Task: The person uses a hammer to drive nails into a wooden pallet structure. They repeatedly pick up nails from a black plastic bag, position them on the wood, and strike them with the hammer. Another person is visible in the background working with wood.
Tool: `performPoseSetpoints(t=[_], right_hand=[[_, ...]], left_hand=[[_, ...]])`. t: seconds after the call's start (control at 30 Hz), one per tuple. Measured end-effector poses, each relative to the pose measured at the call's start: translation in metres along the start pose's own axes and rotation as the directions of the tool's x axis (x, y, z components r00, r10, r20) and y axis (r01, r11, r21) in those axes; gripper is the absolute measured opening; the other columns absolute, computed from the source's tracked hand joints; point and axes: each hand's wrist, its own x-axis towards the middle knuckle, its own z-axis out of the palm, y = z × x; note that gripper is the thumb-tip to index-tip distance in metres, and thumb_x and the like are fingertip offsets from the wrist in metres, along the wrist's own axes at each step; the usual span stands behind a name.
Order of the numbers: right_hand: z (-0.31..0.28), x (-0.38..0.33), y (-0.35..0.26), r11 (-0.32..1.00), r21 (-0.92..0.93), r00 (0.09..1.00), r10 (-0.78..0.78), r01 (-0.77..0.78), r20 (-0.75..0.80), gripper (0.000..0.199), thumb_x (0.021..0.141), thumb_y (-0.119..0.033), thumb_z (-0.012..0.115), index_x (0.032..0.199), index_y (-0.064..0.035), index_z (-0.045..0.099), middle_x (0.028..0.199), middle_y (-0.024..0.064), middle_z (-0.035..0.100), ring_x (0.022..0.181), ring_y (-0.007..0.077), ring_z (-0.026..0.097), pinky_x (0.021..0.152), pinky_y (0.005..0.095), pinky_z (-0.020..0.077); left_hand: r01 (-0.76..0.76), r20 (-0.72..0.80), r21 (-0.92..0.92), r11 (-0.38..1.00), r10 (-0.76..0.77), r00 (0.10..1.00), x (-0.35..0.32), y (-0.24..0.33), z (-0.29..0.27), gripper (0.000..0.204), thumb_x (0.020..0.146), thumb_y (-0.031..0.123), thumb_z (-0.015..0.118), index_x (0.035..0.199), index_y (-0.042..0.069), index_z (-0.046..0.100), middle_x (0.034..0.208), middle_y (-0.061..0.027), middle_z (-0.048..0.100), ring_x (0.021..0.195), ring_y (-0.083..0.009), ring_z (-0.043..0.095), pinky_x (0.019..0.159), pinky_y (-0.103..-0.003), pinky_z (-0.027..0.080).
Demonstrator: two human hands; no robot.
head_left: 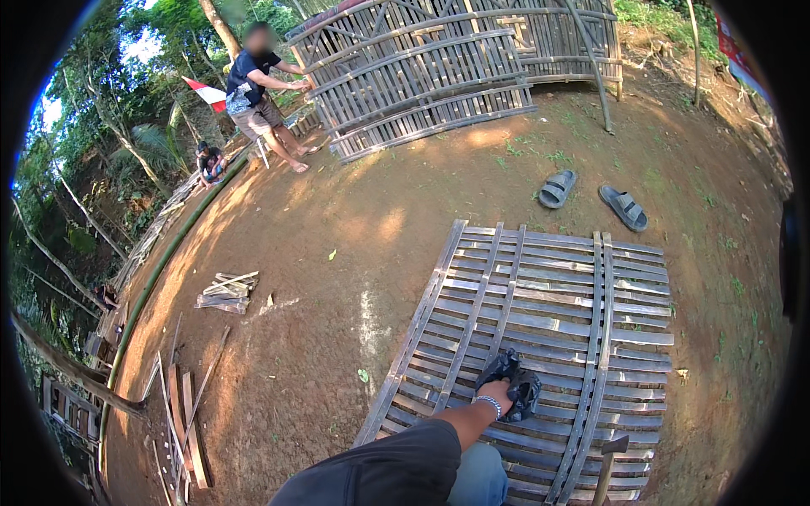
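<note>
My left hand (496, 396), with a silver bracelet at the wrist, reaches in from the lower edge. Its fingers are closed on a crumpled black plastic bag (525, 393), which partly hides them. The bag rests on a slatted bamboo panel (553, 324) lying flat on the ground, with long strips crossing the slats. At the panel's near right part, a tool with a wooden handle and a dark metal head (615, 445) points upward; whether it is a hammer or a hatchet I cannot tell. My right hand is out of view.
A person (257, 93) grips the end of a tall bamboo fence panel (422, 72) at the back. Another person (210, 162) crouches farther left. Grey sandals (557, 189) lie beyond my panel. Wood strips (187, 422) and a small pile of slats (226, 292) lie left.
</note>
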Motion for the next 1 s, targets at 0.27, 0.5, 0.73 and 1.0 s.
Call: performPoseSetpoints(t=[0.27,0.5,0.73,1.0], right_hand=[[0.007,0.005,-0.004,1.0,0.019,1.0,0.012,-0.012,-0.006,0.067,0.1,-0.026,0.062,0.155,0.0006,0.035,0.109,0.0251,0.068,0.091,0.0353,0.066,0.081,0.0507,0.0528],[0.012,0.01,-0.01,1.0,0.025,1.0,0.009,-0.009,-0.001,0.067,0.101,-0.026,0.062,0.156,0.0005,0.035,0.11,0.0252,0.068,0.092,0.0356,0.066,0.082,0.0506,0.0528],[0.014,0.016,-0.018,1.0,0.023,1.0,0.002,-0.002,0.011,0.068,0.101,-0.026,0.062,0.156,0.0003,0.034,0.111,0.0254,0.068,0.092,0.0358,0.066,0.082,0.0506,0.0527],[0.013,0.021,-0.025,1.0,0.012,1.0,-0.006,0.006,0.026,0.068,0.101,-0.026,0.062,0.156,0.0001,0.034,0.112,0.0255,0.067,0.093,0.036,0.066,0.082,0.0505,0.0527]], left_hand=[[-0.123,0.177,0.156,0.98,0.095,0.98,0.009,-0.003,-0.006,0.054,0.081,0.027,0.07,0.13,0.006,0.064,0.117,-0.0205,0.073,0.112,-0.0366,0.069,0.099,-0.046,0.055],[-0.077,0.11,0.097,0.992,0.066,0.992,0.004,-0.01,0.001,0.059,0.08,0.031,0.073,0.133,0.007,0.062,0.123,-0.0187,0.07,0.115,-0.0364,0.067,0.1,-0.045,0.055],[-0.143,0.067,0.131,0.981,0.136,0.989,-0.003,-0.015,-0.003,0.042,0.089,0.027,0.06,0.126,0.007,0.065,0.12,-0.0214,0.07,0.112,-0.0369,0.069,0.096,-0.048,0.056],[-0.054,-0.024,0.11,0.992,0.057,0.998,-0.005,-0.027,0.009,0.038,0.093,0.03,0.055,0.115,0.002,0.068,0.111,-0.0221,0.074,0.106,-0.0376,0.071,0.093,-0.048,0.057]])
